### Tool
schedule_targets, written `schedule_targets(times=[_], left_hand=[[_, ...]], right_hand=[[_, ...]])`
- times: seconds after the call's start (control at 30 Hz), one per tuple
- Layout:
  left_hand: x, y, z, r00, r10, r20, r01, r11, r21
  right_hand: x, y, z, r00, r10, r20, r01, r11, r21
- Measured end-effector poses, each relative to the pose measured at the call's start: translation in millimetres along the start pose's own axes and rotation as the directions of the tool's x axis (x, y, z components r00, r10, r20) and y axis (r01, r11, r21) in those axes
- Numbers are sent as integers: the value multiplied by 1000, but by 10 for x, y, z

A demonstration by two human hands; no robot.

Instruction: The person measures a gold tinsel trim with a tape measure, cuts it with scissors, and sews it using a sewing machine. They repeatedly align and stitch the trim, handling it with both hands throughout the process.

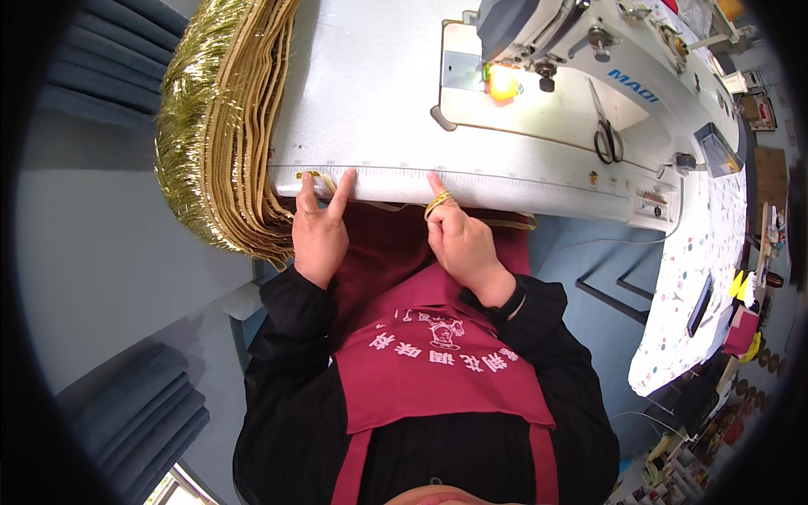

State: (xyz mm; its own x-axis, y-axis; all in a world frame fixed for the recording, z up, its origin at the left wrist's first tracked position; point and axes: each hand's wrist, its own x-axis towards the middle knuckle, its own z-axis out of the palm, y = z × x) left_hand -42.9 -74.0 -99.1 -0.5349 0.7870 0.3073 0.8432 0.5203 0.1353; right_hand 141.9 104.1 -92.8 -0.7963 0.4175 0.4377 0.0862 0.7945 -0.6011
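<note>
My left hand (pixel 321 244) is at the near edge of the white sewing machine table (pixel 370 118), its two longest visible fingers spread apart on the ruler scale (pixel 387 166). A short bit of gold trim (pixel 308 175) lies by one fingertip. Further right, my right hand (pixel 468 251) has its index finger stretched onto the scale. The other fingers are curled, with a narrow gold trim (pixel 437 203) looped at them. Another length of gold edging (pixel 515 220) shows below the table edge, over my lap. Part of what passes between my hands is hidden.
A thick stack of gold tinsel-fringed fabric (pixel 210 143) hangs over the table's left end. The sewing machine head (pixel 539 34) with a lit needle area stands at the far right. Black scissors (pixel 606 135) lie beside it. A patterned white surface (pixel 686 278) is at right.
</note>
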Motion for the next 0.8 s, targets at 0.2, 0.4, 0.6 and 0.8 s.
schedule_targets(times=[0.2,0.4,0.6,0.8], left_hand=[[2,-2,-26,1000,0,12,0,1000,-18],[-18,-17,-4,1000,0,13,1,1000,-30],[-51,-62,62,1000,-23,11,24,997,-67],[-58,-67,71,1000,-18,-13,17,995,-95]], right_hand=[[-22,40,-54,1000,27,10,-27,1000,-15],[-23,43,-39,1000,5,-4,-5,1000,-25],[-20,45,-42,1000,-10,-13,9,999,-32],[-28,54,-48,1000,2,1,-2,1000,-30]])
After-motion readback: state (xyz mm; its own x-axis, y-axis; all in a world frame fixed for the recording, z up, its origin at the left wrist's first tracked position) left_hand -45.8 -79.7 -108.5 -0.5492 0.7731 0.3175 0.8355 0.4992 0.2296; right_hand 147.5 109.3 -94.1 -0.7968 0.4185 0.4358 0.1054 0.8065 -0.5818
